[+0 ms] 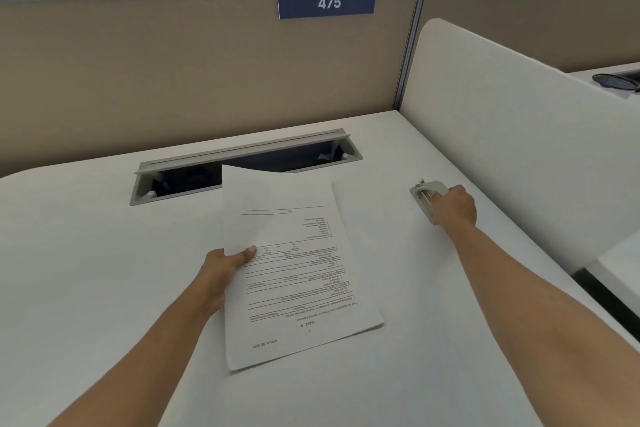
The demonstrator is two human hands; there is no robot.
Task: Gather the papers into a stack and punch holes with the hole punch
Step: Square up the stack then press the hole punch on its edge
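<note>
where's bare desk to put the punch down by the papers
Bare desk lies between the paper stack and the right hand on the hole punch; more left of the left hand. Crowded behind the stack: the open cable tray.

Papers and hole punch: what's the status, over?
Left hand pinches paper stack at its left edge. Right hand grips hole punch, right of the stack, apart. Nothing between them.
</note>
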